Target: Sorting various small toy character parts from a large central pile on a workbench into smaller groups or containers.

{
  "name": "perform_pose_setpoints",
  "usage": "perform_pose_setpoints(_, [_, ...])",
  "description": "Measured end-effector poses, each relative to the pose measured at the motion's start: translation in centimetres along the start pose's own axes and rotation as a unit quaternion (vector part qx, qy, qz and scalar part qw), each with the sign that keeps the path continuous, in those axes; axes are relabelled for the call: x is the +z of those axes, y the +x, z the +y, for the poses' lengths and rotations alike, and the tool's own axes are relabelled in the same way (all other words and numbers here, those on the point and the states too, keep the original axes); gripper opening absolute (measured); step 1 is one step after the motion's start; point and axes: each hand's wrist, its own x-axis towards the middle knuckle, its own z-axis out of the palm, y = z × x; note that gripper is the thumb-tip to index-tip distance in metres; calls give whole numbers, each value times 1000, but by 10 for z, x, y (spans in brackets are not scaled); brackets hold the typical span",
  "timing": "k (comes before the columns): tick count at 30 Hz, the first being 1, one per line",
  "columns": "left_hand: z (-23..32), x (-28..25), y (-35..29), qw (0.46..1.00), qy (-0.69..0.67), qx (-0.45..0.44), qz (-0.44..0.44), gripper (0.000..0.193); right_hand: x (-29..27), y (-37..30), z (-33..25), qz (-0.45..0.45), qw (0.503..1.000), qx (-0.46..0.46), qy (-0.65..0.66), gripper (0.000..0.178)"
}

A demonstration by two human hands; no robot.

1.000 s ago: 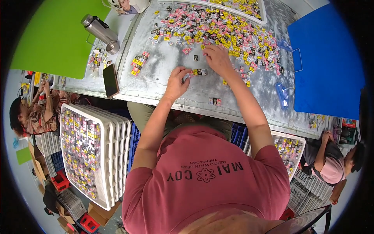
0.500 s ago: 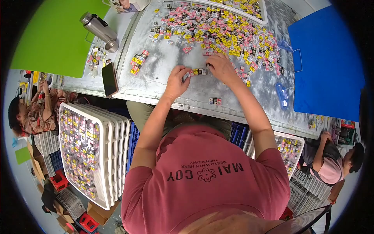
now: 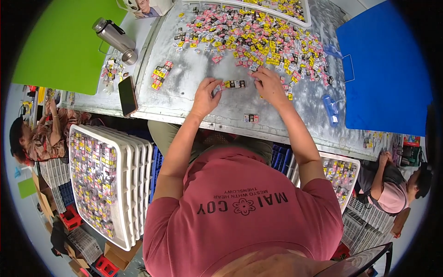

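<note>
A short row of small flat blocks (image 3: 234, 84), pink, yellow and black, lies on the metal tabletop in front of me. My left hand (image 3: 207, 95) has its thumb and fingers closed about the row's left end. To the right of the row, my right hand (image 3: 271, 87) reaches the near edge of a wide loose pile of similar blocks (image 3: 258, 39). Its fingertips touch blocks there, with thumb and forefinger apart. Another small group of blocks (image 3: 251, 118) rests by the table's near edge, and a stacked cluster of blocks (image 3: 162, 75) sits to the left.
A phone (image 3: 128, 96) and a steel flask (image 3: 114, 34) are at the left. A white tray (image 3: 306, 14) of blocks stands at the back. Blue clear plastic pieces (image 3: 331, 111) lie right. Stacked white trays (image 3: 124, 184) flank me; other people (image 3: 41, 138) work at both sides.
My right hand has left the right end of the row and moved slightly right and up to the pile's edge. My left hand stays at the row's left end.
</note>
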Motion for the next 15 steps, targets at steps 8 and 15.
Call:
perform_pose_setpoints(8, [-3, 3, 0, 1000, 4, 14, 14, 38, -3, -6, -5, 3, 1000, -2, 0, 28])
perform_pose_setpoints(15, [-1, -3, 5, 1000, -6, -5, -15, 39, 4, -2, -15, -25, 999, -13, -38, 27])
